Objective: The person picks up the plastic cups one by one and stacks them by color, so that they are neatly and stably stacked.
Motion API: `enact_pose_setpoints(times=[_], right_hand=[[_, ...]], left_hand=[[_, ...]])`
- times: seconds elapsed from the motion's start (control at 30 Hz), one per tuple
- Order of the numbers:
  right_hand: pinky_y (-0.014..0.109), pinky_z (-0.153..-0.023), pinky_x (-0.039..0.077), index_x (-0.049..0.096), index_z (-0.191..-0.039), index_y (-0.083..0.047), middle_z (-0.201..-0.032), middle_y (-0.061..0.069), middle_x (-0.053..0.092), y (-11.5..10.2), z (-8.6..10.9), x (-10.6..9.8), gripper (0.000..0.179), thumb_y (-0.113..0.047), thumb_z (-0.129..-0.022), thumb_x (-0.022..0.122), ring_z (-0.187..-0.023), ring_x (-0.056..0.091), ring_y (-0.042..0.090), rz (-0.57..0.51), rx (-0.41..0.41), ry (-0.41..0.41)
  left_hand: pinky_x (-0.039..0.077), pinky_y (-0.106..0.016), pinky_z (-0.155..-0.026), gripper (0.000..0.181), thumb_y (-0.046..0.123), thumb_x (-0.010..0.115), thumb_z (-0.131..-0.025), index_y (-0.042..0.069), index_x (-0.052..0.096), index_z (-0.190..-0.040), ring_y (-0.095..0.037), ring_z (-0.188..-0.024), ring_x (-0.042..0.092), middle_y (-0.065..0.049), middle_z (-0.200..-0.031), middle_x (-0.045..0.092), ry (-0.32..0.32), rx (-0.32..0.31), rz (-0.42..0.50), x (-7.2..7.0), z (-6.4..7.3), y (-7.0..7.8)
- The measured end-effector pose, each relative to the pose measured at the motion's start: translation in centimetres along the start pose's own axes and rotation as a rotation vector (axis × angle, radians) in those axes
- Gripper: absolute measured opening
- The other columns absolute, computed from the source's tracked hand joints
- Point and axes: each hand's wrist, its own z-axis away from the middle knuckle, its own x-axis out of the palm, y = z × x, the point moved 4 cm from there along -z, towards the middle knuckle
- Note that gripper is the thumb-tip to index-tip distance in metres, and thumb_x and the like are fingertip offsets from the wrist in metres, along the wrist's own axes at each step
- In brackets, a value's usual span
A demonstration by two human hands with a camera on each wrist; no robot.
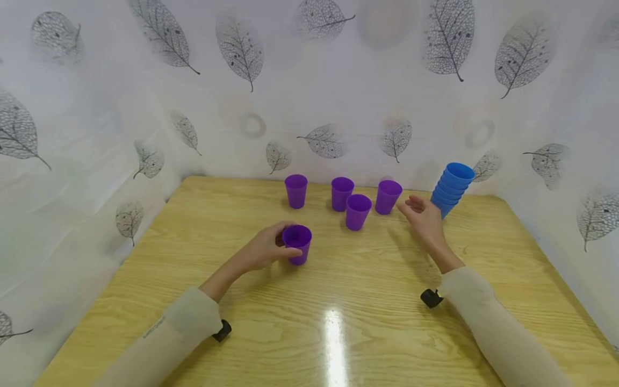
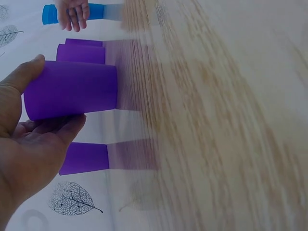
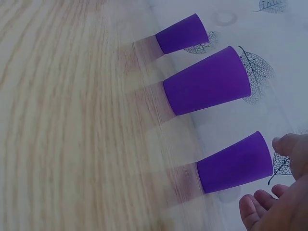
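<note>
My left hand (image 1: 263,248) grips a purple cup (image 1: 304,244) at the middle of the table, thumb on the near side and fingers behind. In the left wrist view this cup (image 2: 77,91) stands upright, its base close to the wood. My right hand (image 1: 427,223) is over the right side of the table, fingers loosely bent and holding nothing. Its fingertips are just right of another purple cup (image 1: 388,198), which also shows beside the thumb in the right wrist view (image 3: 236,163). Right behind that hand rises a leaning stack of nested blue cups (image 1: 452,188), its lower part partly covered by the hand.
Farther back stand more upright purple cups: one at the left (image 1: 296,191), one in the middle (image 1: 342,194), and one slightly nearer (image 1: 358,213). A leaf-patterned white curtain (image 1: 338,97) borders the wooden table (image 1: 367,279) at the back and sides.
</note>
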Motion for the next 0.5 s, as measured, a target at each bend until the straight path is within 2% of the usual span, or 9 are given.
enact_pose_setpoints(times=[0.07,0.13,0.3,0.5], right_hand=[[0.05,-0.113,0.043,0.041,-0.151,0.01,-0.146,0.028,0.053,0.0,-0.3,0.1,0.07,-0.035,-0.103,0.065,-0.135,0.051,0.041,-0.003,0.006,-0.02],[0.054,-0.114,0.041,0.037,-0.153,0.01,-0.149,0.029,0.05,0.1,-0.6,0.3,0.074,-0.036,-0.102,0.066,-0.137,0.049,0.043,-0.007,0.011,-0.039],[0.054,-0.116,0.039,0.031,-0.156,0.009,-0.155,0.03,0.043,0.2,-1.6,0.9,0.084,-0.04,-0.1,0.069,-0.14,0.045,0.044,-0.007,0.018,-0.08],[0.053,-0.117,0.037,0.024,-0.159,0.007,-0.158,0.03,0.037,0.5,-2.8,1.6,0.093,-0.042,-0.097,0.073,-0.143,0.041,0.045,-0.022,0.034,-0.089]], left_hand=[[0.052,-0.042,-0.102,0.063,0.017,0.081,-0.092,-0.001,0.052,-0.145,-0.027,-0.117,0.063,-0.016,-0.131,0.065,-0.014,0.006,0.009,0.1,0.1,0.1],[0.053,-0.041,-0.101,0.063,0.016,0.08,-0.092,-0.001,0.052,-0.145,-0.027,-0.116,0.063,-0.015,-0.13,0.065,-0.023,0.011,0.012,0.1,0.2,0.1],[0.053,-0.041,-0.102,0.064,0.015,0.08,-0.092,-0.002,0.05,-0.146,-0.027,-0.117,0.063,-0.016,-0.131,0.065,-0.037,0.018,0.004,0.2,0.3,0.2],[0.053,-0.039,-0.101,0.064,0.015,0.081,-0.092,-0.004,0.051,-0.145,-0.027,-0.117,0.064,-0.016,-0.131,0.065,-0.042,0.035,-0.022,0.1,0.4,0.4]])
